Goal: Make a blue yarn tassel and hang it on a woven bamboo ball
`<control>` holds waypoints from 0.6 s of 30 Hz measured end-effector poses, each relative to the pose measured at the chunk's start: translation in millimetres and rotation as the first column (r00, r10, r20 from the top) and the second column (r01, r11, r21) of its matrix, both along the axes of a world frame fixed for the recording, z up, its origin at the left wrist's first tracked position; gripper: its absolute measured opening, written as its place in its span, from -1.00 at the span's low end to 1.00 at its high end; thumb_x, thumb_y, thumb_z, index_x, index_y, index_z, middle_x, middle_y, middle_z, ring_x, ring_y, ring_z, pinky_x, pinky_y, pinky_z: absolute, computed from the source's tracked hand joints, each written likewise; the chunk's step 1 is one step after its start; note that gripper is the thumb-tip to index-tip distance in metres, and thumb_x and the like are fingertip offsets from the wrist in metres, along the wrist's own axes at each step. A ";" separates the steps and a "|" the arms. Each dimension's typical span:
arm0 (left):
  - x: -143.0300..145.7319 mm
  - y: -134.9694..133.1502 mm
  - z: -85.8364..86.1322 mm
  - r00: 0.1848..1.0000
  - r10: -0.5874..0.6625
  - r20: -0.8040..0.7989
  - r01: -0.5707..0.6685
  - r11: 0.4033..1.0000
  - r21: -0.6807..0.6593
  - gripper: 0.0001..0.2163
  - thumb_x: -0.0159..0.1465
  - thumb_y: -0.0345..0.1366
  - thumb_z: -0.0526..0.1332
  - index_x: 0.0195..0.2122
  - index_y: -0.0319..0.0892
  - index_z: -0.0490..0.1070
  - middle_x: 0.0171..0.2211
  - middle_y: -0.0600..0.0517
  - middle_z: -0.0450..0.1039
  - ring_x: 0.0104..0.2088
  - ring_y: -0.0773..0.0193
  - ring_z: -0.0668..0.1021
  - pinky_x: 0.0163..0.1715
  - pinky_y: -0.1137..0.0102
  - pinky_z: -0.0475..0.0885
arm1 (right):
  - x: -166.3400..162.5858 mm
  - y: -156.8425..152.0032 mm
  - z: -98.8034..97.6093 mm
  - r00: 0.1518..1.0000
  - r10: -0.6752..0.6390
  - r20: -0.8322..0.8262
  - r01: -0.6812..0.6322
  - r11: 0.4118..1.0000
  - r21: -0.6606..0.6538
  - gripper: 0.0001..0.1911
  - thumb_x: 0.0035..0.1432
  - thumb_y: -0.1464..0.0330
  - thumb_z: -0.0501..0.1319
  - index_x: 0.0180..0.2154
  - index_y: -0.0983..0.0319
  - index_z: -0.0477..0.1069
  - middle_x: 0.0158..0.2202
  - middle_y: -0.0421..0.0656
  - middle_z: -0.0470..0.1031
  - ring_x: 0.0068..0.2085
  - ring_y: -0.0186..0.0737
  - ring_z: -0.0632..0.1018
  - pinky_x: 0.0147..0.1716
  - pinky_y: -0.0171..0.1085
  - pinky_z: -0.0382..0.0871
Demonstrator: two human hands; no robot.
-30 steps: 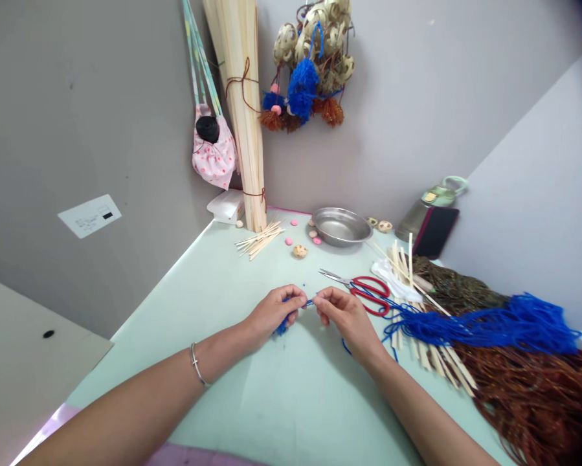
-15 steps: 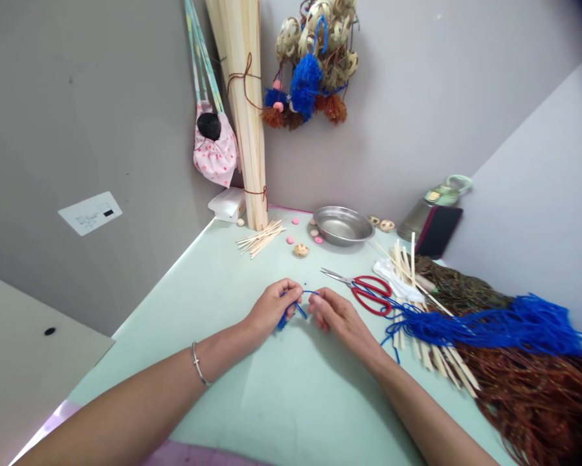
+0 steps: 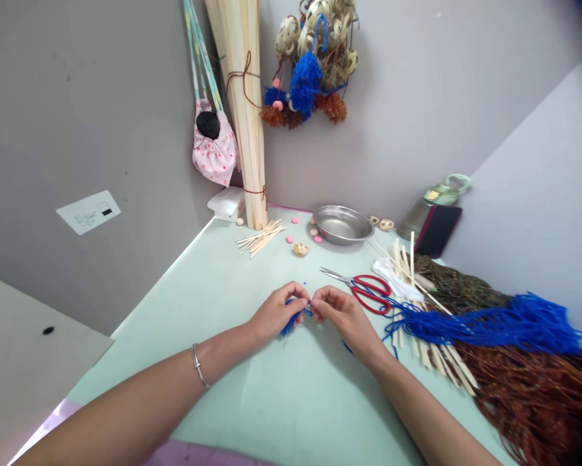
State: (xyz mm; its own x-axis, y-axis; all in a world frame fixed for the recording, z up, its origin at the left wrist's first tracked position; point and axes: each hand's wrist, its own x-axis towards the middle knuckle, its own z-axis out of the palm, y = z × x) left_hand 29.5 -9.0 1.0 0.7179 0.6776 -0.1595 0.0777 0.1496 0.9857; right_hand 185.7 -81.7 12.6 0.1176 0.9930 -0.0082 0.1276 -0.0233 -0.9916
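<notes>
My left hand [image 3: 277, 313] and my right hand [image 3: 340, 313] meet fingertip to fingertip above the pale green table [image 3: 252, 395]. Both are closed in a pinch on a small bundle of blue yarn [image 3: 291, 321], most of which hangs under my left fingers. A thin blue strand trails from below my right hand towards the big skein of blue yarn [image 3: 489, 325] at the right. A silver bangle [image 3: 198, 366] is on my left wrist.
Red-handled scissors [image 3: 363, 288] lie just right of my hands. Behind them are a metal bowl [image 3: 343, 224], loose sticks [image 3: 261, 238], beads and a tall bamboo bundle [image 3: 245, 110]. Brown cord [image 3: 538, 401] and bamboo strips [image 3: 426, 310] fill the right side. Tassels [image 3: 310, 71] hang on the wall.
The small loop of blue yarn seen between my hands half a second ago has closed up. My fingertips have come together again; the hands stayed in about the same place.
</notes>
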 end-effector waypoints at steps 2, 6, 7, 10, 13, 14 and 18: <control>-0.2 -0.6 1.0 1.000 -0.003 -0.006 0.003 1.000 0.003 -0.82 0.22 -0.15 0.16 -0.29 -0.14 0.30 -0.58 0.14 0.34 -0.63 0.43 0.35 -0.61 0.53 0.22 | -0.9 -0.3 1.6 0.999 -0.040 0.002 0.040 0.999 0.008 -0.72 0.07 0.15 0.31 -0.39 0.24 0.40 -0.54 -0.23 0.42 -0.47 -0.29 0.39 -0.43 -0.29 0.23; -0.2 -1.1 0.6 1.000 -0.006 -0.006 0.006 1.000 0.017 -0.81 0.20 -0.14 0.18 -0.31 -0.14 0.30 -0.58 0.14 0.34 -0.63 0.44 0.35 -0.62 0.53 0.22 | -3.1 -0.6 2.3 0.996 -0.086 -0.011 0.086 0.996 0.021 -0.73 0.03 0.17 0.34 -0.40 0.23 0.40 -0.52 -0.23 0.42 -0.45 -0.28 0.40 -0.42 -0.29 0.23; -0.2 -1.0 0.2 1.000 -0.007 -0.005 0.007 1.000 0.020 -0.81 0.19 -0.13 0.19 -0.31 -0.14 0.31 -0.58 0.14 0.33 -0.64 0.44 0.35 -0.62 0.53 0.22 | -3.8 -0.6 1.8 0.996 -0.086 -0.021 0.087 0.996 0.019 -0.73 0.02 0.18 0.35 -0.39 0.23 0.40 -0.51 -0.24 0.42 -0.46 -0.28 0.40 -0.43 -0.29 0.22; 0.0 -0.2 -1.3 1.000 -0.015 -0.008 0.015 1.000 0.015 -0.82 0.17 -0.15 0.20 -0.33 -0.15 0.31 -0.59 0.15 0.32 -0.65 0.45 0.34 -0.64 0.54 0.20 | -6.0 -0.5 -0.9 0.997 -0.070 -0.035 0.071 0.997 0.015 -0.75 0.01 0.21 0.36 -0.37 0.21 0.38 -0.49 -0.24 0.42 -0.46 -0.29 0.41 -0.46 -0.31 0.20; 0.6 1.0 -1.8 1.000 -0.008 -0.006 0.008 0.998 -0.064 -0.86 0.16 -0.21 0.18 -0.37 -0.16 0.32 -0.60 0.15 0.31 -0.65 0.46 0.32 -0.66 0.55 0.17 | -6.9 -0.3 -4.0 0.998 -0.044 -0.035 0.045 0.999 0.027 -0.78 0.04 0.25 0.34 -0.33 0.21 0.38 -0.46 -0.24 0.43 -0.44 -0.30 0.41 -0.46 -0.31 0.20; 0.7 1.4 -1.6 1.000 0.003 0.001 -0.003 0.995 -0.102 -0.87 0.15 -0.22 0.17 -0.38 -0.16 0.32 -0.60 0.14 0.31 -0.65 0.46 0.32 -0.66 0.55 0.16 | -6.6 -0.2 -5.0 0.999 -0.039 -0.037 0.040 0.999 0.030 -0.78 0.04 0.25 0.34 -0.33 0.21 0.38 -0.46 -0.25 0.43 -0.44 -0.30 0.41 -0.45 -0.32 0.20; 0.3 2.5 1.2 0.999 0.035 0.032 -0.029 0.985 -0.171 -0.87 0.15 -0.23 0.16 -0.36 -0.17 0.33 -0.58 0.14 0.31 -0.64 0.47 0.32 -0.65 0.56 0.16 | -3.9 0.9 -7.9 0.996 -0.058 -0.072 0.060 0.998 0.019 -0.75 0.01 0.26 0.37 -0.33 0.21 0.36 -0.50 -0.27 0.40 -0.46 -0.31 0.40 -0.45 -0.32 0.20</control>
